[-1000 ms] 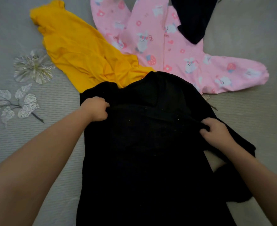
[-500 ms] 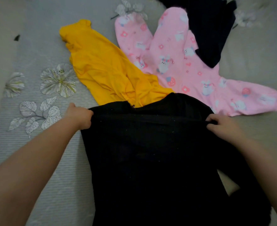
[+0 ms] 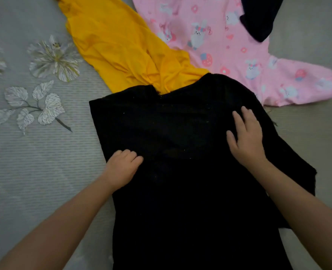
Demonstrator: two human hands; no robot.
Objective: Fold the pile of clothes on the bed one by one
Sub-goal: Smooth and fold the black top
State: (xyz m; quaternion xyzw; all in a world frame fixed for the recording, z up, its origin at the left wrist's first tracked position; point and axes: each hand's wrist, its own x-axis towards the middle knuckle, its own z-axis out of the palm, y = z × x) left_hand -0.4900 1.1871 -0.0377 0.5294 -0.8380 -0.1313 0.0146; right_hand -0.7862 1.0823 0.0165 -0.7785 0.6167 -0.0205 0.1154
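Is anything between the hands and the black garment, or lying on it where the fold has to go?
Nothing visible. Both the left hand and right hand rest directly on the black garment, whose surface is bare. Its top edge overlaps the yellow garment and pink printed garment, which lie beneath it.

No readable text, label, brand, number or sign shows anywhere in the frame. The pink garment (image 3: pixel 229 55) in the upper right carries only printed rabbits, strawberries and flowers, with no lettering among them.
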